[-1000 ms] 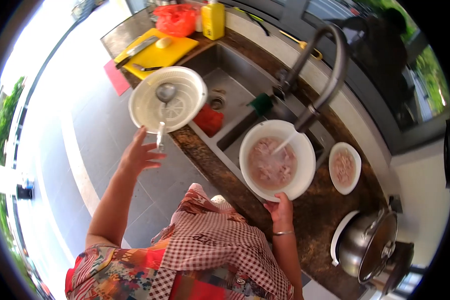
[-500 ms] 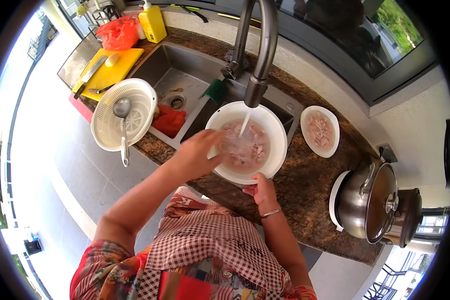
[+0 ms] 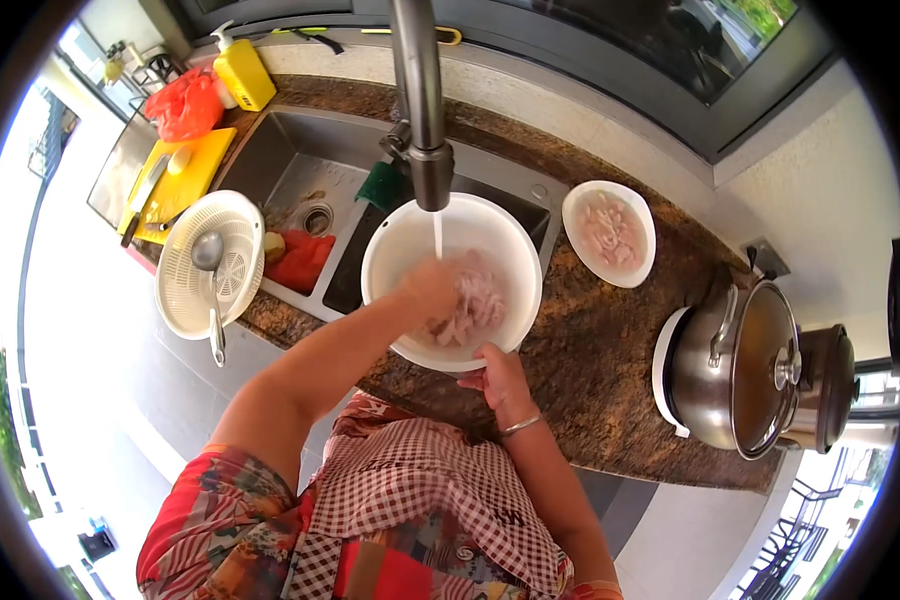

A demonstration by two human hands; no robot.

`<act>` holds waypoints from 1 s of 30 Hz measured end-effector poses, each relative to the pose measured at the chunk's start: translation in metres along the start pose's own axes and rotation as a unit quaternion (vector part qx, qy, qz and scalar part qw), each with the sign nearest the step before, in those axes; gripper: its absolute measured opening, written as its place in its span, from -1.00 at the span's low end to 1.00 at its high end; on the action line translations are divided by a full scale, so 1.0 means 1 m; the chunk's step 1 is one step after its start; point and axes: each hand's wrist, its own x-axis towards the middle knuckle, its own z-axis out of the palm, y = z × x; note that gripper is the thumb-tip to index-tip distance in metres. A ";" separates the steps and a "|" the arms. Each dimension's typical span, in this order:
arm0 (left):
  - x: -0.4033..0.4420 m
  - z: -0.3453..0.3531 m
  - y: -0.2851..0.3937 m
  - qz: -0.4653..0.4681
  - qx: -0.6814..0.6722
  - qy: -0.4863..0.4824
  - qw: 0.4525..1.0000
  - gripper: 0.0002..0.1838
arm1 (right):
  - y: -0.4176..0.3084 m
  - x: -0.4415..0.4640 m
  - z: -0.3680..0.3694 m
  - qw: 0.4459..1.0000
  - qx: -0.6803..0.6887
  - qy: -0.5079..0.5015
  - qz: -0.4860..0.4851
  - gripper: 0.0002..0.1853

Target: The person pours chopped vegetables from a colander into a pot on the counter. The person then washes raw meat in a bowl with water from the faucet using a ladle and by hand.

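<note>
A white bowl (image 3: 521, 250) stands over the right-hand part of the sink, with pale pink meat pieces (image 3: 481, 300) in it. My left hand (image 3: 428, 292) is down inside the bowl at the meat; its fingers are blurred and partly hidden, so their closing cannot be made out. Water runs from the faucet (image 3: 431, 170) into the bowl beside that hand. With the thumb over the near rim and the fingers beneath, my right hand (image 3: 501, 379) grips the bowl. A white dish (image 3: 580, 258) with more pale strips sits to the right on the counter.
A cream colander (image 3: 176, 290) holding a ladle (image 3: 208, 252) is at the left edge. Behind it lie a yellow cutting board (image 3: 202, 160) with a knife, and a red bag (image 3: 185, 105). Red cloth-like material (image 3: 300, 263) is in the sink. A steel pot (image 3: 705, 385) stands far right.
My left hand has moved from the bowl's left rim down into the meat. The meat is bunched more to the right of it. My right hand still grips the near rim.
</note>
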 end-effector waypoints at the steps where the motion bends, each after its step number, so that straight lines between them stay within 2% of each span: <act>1: -0.003 -0.011 0.006 -0.003 0.003 0.041 0.999 -0.40 | 0.000 0.000 -0.001 1.000 0.002 0.001 0.005 -0.49; 3: -0.009 -0.028 0.013 -0.014 0.005 0.126 0.992 -0.42 | -0.001 0.003 0.000 1.000 0.001 -0.001 0.016 -0.50; 5: -0.004 -0.016 0.019 0.081 0.011 0.085 0.993 -0.40 | -0.001 0.004 0.000 1.000 -0.005 0.004 0.019 -0.50; 8: -0.001 0.001 0.033 0.165 0.099 -0.003 0.981 -0.38 | -0.001 0.003 0.002 1.000 -0.016 0.017 0.018 -0.51; 10: 0.012 0.019 0.024 0.130 -0.060 -0.094 0.985 -0.38 | -0.004 0.001 0.005 0.999 -0.021 0.025 0.016 -0.51; 11: 0.030 0.042 0.001 0.072 -0.257 -0.146 0.952 -0.39 | -0.005 0.000 0.007 0.999 -0.022 0.027 0.016 -0.51; 13: 0.032 0.034 -0.019 0.013 -0.315 -0.146 0.938 -0.42 | -0.005 -0.001 0.009 0.999 -0.022 0.026 0.012 -0.51; 14: 0.029 0.025 -0.028 0.016 -0.181 -0.097 0.979 -0.44 | -0.005 -0.001 0.009 0.999 -0.022 0.024 0.008 -0.51; 16: 0.011 -0.012 -0.020 0.010 -0.023 -0.028 0.999 -0.48 | -0.004 -0.001 0.009 1.000 -0.020 0.023 0.001 -0.52; 18: -0.007 -0.039 -0.008 -0.009 0.013 0.008 1.000 -0.52 | -0.004 -0.003 0.008 0.999 -0.019 0.026 -0.001 -0.53; 21: -0.009 -0.046 -0.022 -0.047 -0.008 -0.074 0.996 -0.53 | -0.004 -0.001 0.009 0.999 -0.026 0.031 -0.004 -0.53; 24: -0.013 -0.038 -0.036 0.009 -0.207 -0.037 0.978 -0.54 | -0.005 0.000 0.010 0.999 -0.029 0.034 0.002 -0.53; 27: -0.022 -0.046 -0.024 -0.075 -0.456 -0.080 0.883 -0.60 | -0.005 -0.002 0.010 0.999 -0.034 0.034 -0.001 -0.53; 30: -0.023 -0.042 -0.029 -0.048 -0.532 -0.126 0.836 -0.67 | -0.008 -0.006 0.013 0.999 -0.039 0.033 -0.003 -0.57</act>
